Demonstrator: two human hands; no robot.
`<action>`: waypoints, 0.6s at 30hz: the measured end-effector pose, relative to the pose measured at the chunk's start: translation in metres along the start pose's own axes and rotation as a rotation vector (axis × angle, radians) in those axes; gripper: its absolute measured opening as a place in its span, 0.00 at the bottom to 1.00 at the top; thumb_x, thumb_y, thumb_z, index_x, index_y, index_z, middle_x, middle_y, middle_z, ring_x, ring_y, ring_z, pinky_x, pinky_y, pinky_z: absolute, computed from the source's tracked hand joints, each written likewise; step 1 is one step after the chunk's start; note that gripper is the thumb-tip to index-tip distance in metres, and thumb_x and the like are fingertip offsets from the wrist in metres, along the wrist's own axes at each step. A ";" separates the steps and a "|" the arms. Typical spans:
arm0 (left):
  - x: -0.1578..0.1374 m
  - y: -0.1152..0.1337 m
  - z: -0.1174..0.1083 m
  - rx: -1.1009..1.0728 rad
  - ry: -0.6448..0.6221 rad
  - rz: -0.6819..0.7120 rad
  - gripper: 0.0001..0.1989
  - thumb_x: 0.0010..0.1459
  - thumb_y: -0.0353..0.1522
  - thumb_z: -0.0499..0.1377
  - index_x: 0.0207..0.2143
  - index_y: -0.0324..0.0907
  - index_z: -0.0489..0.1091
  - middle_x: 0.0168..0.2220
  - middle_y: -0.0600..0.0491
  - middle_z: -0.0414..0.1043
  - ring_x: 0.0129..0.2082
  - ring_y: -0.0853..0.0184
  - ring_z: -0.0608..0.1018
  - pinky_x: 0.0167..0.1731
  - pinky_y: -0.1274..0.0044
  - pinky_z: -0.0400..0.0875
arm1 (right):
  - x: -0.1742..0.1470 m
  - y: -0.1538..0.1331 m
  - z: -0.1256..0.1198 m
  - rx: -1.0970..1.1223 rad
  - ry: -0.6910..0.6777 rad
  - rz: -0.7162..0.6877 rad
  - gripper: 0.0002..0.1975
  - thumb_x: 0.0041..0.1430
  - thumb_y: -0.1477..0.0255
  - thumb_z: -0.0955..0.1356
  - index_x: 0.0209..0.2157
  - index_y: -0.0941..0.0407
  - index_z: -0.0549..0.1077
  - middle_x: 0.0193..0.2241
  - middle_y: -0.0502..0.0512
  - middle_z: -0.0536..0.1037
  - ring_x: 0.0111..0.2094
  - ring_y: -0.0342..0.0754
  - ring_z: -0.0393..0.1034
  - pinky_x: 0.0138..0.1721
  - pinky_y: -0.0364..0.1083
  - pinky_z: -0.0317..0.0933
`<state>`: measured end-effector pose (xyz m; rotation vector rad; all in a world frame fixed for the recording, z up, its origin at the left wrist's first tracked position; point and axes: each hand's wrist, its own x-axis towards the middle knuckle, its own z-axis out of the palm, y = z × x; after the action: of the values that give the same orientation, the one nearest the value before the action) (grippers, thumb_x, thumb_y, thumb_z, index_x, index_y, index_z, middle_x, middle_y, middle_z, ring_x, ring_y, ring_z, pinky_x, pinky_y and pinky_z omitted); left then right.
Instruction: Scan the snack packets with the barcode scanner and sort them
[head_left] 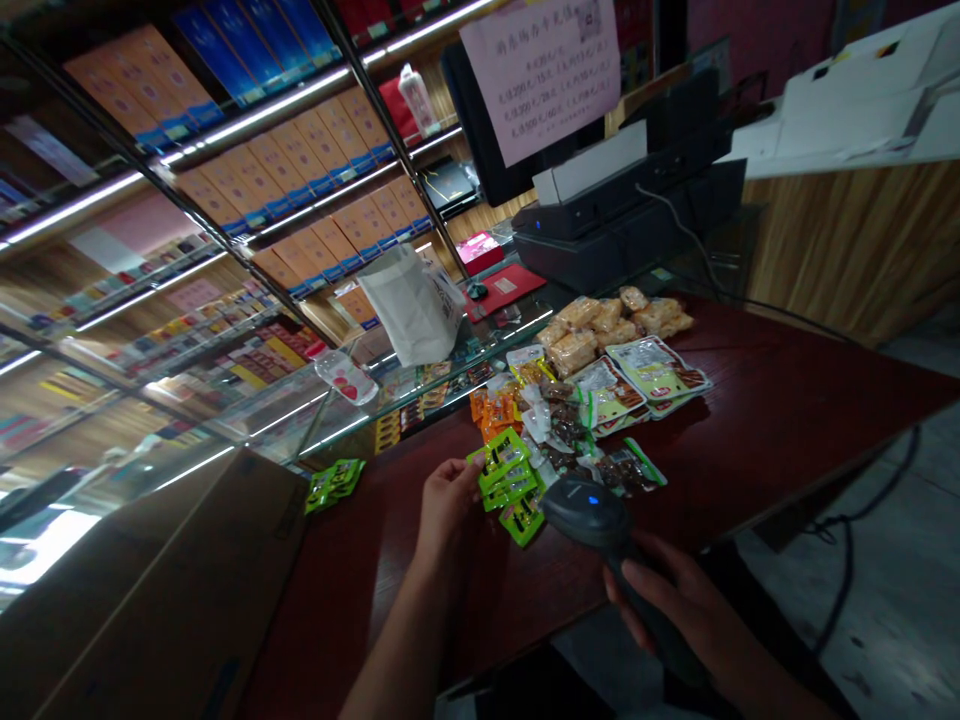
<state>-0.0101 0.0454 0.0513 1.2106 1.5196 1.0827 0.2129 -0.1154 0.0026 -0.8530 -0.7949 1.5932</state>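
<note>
Right hand (667, 595) grips scanner (589, 512) beside snack packets (564, 425), cardboard box (165, 580) far left.

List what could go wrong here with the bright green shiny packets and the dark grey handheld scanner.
1. The bright green shiny packets overlap beside the left hand, so the dark grey handheld scanner in the right hand might read a neighbouring packet.
2. Some other bright green packets lie apart, near the large brown cardboard box; they could be overlooked or confused with this group.
</note>
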 end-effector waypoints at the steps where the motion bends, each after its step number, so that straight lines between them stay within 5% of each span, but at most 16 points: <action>1: 0.002 -0.003 -0.001 0.035 0.007 0.027 0.24 0.39 0.50 0.70 0.21 0.40 0.66 0.14 0.59 0.64 0.13 0.76 0.63 0.15 0.82 0.56 | 0.000 0.001 0.000 -0.003 0.001 0.002 0.22 0.58 0.51 0.70 0.30 0.57 0.72 0.16 0.45 0.69 0.13 0.39 0.58 0.17 0.41 0.50; 6: 0.024 -0.021 -0.039 0.309 0.217 0.214 0.23 0.49 0.52 0.63 0.27 0.40 0.72 0.22 0.54 0.72 0.21 0.69 0.72 0.24 0.78 0.66 | -0.002 0.007 -0.008 -0.090 0.035 0.044 0.23 0.59 0.50 0.68 0.31 0.58 0.73 0.14 0.46 0.69 0.15 0.41 0.59 0.20 0.42 0.52; 10: 0.051 -0.027 -0.113 0.880 0.479 0.303 0.18 0.59 0.45 0.56 0.38 0.39 0.74 0.36 0.47 0.78 0.35 0.61 0.78 0.38 0.72 0.72 | -0.004 -0.002 -0.010 -0.154 0.095 0.065 0.24 0.57 0.48 0.69 0.29 0.56 0.75 0.16 0.49 0.71 0.18 0.45 0.63 0.22 0.44 0.57; 13: 0.069 -0.023 -0.166 1.111 0.629 0.254 0.18 0.59 0.37 0.54 0.46 0.34 0.72 0.46 0.37 0.75 0.49 0.50 0.75 0.50 0.62 0.67 | -0.004 -0.012 -0.008 -0.179 0.112 0.082 0.26 0.52 0.43 0.69 0.27 0.54 0.75 0.16 0.52 0.72 0.19 0.48 0.64 0.23 0.47 0.60; 18: 0.088 -0.015 -0.207 1.306 0.543 0.178 0.18 0.56 0.36 0.57 0.45 0.34 0.72 0.49 0.33 0.73 0.52 0.48 0.73 0.51 0.63 0.66 | -0.002 -0.005 -0.010 -0.243 0.129 0.121 0.26 0.53 0.43 0.68 0.25 0.52 0.75 0.16 0.52 0.71 0.19 0.50 0.65 0.23 0.48 0.62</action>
<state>-0.2258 0.1085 0.0733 1.9986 2.7610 0.4203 0.2245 -0.1156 0.0021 -1.1863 -0.8683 1.5482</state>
